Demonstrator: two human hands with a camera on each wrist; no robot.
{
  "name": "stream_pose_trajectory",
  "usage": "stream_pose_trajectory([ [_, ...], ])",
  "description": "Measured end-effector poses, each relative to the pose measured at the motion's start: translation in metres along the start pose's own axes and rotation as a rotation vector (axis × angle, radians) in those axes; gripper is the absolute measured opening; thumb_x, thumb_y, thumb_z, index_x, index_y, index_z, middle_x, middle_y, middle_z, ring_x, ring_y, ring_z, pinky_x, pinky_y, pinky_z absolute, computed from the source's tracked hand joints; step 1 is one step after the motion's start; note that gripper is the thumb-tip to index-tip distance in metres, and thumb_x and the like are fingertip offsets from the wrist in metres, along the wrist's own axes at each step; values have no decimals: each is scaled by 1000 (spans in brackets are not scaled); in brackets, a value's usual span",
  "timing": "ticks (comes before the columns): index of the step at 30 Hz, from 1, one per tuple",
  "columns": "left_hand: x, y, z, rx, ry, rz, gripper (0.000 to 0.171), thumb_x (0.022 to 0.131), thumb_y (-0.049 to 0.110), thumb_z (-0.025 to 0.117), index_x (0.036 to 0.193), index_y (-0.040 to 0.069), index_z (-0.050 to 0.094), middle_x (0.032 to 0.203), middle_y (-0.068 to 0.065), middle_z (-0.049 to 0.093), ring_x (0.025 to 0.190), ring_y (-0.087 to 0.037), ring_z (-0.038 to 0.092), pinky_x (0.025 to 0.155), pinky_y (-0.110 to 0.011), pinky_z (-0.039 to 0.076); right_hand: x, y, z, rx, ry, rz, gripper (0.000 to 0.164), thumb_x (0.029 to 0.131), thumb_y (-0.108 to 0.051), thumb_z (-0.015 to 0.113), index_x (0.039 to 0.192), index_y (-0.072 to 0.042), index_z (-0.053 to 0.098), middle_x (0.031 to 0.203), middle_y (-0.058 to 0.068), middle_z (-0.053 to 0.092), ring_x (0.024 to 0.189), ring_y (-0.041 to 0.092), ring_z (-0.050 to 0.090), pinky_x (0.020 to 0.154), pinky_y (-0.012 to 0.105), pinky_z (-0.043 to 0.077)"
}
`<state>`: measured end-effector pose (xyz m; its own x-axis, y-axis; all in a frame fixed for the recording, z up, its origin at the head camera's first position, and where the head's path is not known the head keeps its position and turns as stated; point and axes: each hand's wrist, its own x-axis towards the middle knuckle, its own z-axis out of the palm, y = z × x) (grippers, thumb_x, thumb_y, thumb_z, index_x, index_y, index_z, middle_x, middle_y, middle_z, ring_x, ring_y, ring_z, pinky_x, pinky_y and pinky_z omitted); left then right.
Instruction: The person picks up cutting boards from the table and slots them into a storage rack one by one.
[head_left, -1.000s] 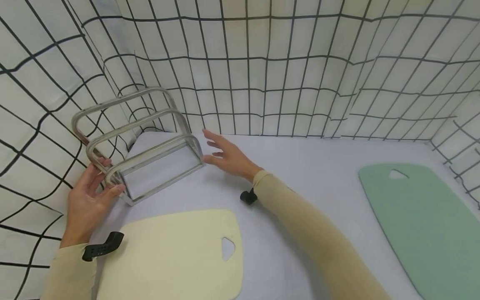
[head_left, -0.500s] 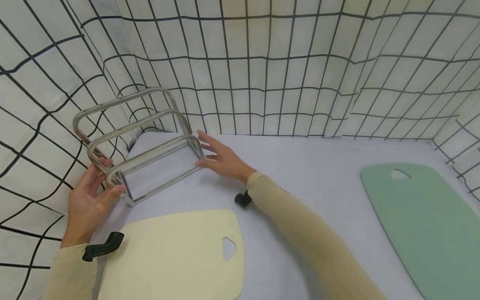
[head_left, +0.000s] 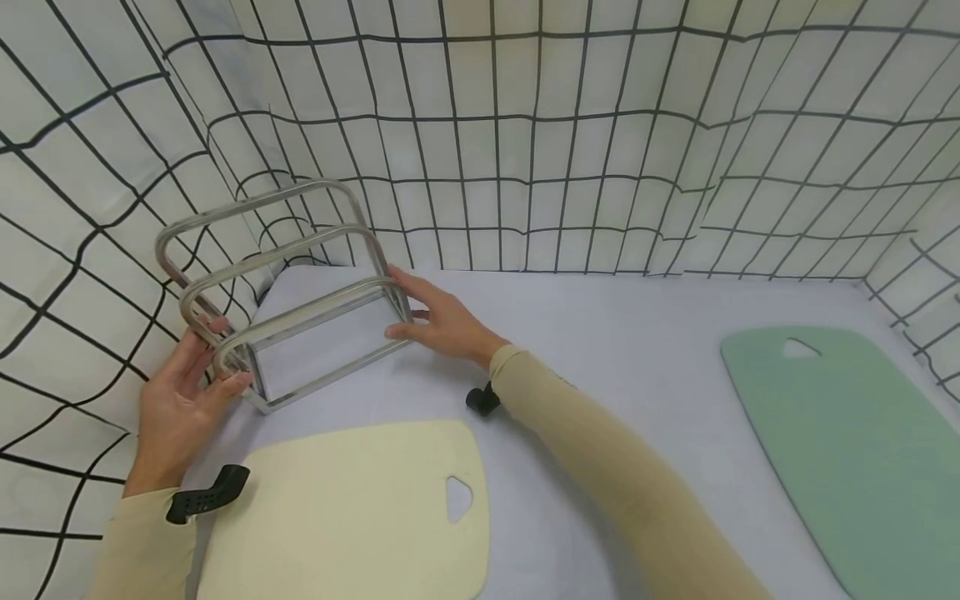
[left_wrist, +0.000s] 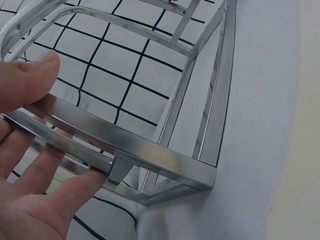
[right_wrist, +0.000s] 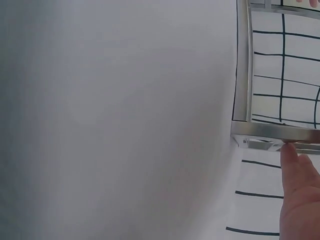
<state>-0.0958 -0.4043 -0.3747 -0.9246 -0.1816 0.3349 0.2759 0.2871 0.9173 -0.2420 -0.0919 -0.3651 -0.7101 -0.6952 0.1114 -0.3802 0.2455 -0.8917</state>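
A silver metal rack (head_left: pixel 281 321) made of rounded hoops on a rectangular base stands at the left of the white table, close to the corner of the grid-patterned backdrop. My left hand (head_left: pixel 180 396) grips its left end. In the left wrist view, the thumb of that hand (left_wrist: pixel 30 175) lies on one side of the flat bar and the fingers on the other. At the opposite end my right hand (head_left: pixel 446 321) holds the rack, thumb in front and fingers behind. The right wrist view shows part of that hand (right_wrist: pixel 300 195) against the end bar; the rest is out of frame.
A cream cutting board (head_left: pixel 352 517) with a handle hole lies in front of the rack. Far to the right lies a green cutting board (head_left: pixel 840 433). White cloth with dark grid lines (head_left: pixel 570 150) rises behind and on both sides of the table (head_left: pixel 600 325).
My right hand has moved left from beside the rack and taken hold of its right end. The rack has shifted very slightly right; my left hand keeps its grip.
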Motion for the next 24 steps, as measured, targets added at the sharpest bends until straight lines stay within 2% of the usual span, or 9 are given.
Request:
stream_pose_trajectory([
  [3,0,0,-1,24,4,-4,81,81,-14,67,151,11,35,156,5,41,142,-4,41,89,1,44,4,3,2,-16,3,1,86,91,-26,69,156,-34,13,164,-14,17,149,14,30,117,31,39],
  [8,0,1,0,29,0,3,82,81,-15,66,151,11,34,156,4,40,142,-3,41,89,1,44,13,18,4,-4,15,-15,87,91,-32,67,155,-40,8,164,-13,17,150,12,30,118,31,37],
  [13,0,0,1,3,8,6,83,81,-16,66,152,11,34,156,3,41,141,-2,43,90,0,45,17,25,4,18,35,-31,85,92,-38,65,154,-43,8,162,-18,20,148,8,32,118,28,37],
  [18,0,-1,1,-25,5,5,83,81,-16,65,152,11,32,157,0,39,141,-2,43,92,-1,45,17,26,5,33,47,-17,81,92,-38,65,154,-42,13,161,-22,21,147,11,35,117,29,38],
  [22,-1,-2,1,63,13,8,81,83,-13,65,152,13,32,158,-1,37,141,-3,43,92,0,44,17,27,5,46,61,16,80,89,-43,67,152,-44,18,159,-19,27,147,14,37,115,32,41],
  [24,-1,-2,1,93,19,9,80,84,-11,66,152,13,32,158,-1,37,140,-3,44,92,0,43,18,27,4,68,57,16,79,88,-40,69,152,-42,22,158,-17,30,146,14,38,115,32,41],
])
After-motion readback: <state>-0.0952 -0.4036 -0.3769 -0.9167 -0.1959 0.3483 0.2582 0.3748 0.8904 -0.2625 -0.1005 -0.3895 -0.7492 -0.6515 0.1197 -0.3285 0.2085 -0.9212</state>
